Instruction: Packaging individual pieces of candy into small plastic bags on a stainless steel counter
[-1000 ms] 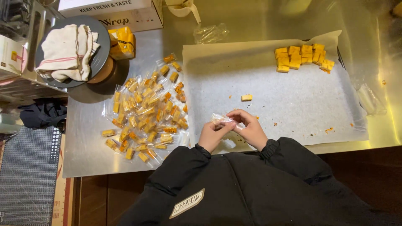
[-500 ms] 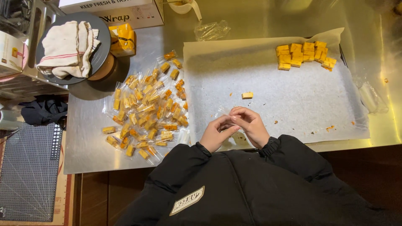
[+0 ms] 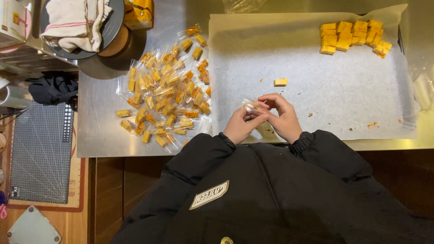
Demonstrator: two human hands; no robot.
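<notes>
The head camera looks straight down at a shiny metal counter (image 3: 97, 135). At its far left corner a round dark tray (image 3: 115, 18) holds a folded white cloth (image 3: 77, 20) with red stripes. It looks soft and lumpy.

Next, along the left part of the counter, is a big pile of wrapped candies (image 3: 165, 95). Each one is a little yellow or orange block in a clear, crinkly wrapper that shines in the light.

Then comes a wide sheet of white paper (image 3: 339, 90), flat and a bit speckled. Near its front edge the two hands meet. The left hand (image 3: 239, 126) and the right hand (image 3: 282, 117) both have their fingers pinched together on one clear wrapper (image 3: 254, 106). It sits between the fingertips, just above the paper. I cannot tell if a candy is inside it.

A second ago the hands were in almost the same spot, and the wrapper stuck out more to the sides. Now the fingers are closer around it and it looks more bunched up. I think this piece is nearly wrapped.

Just beyond the hands lies one bare yellow block (image 3: 280, 82), alone on the paper. At the far right corner of the paper is a neat bunch of bare blocks (image 3: 355, 36), square and smooth, with small orange crumbs (image 3: 372, 124) nearer the front.
</notes>
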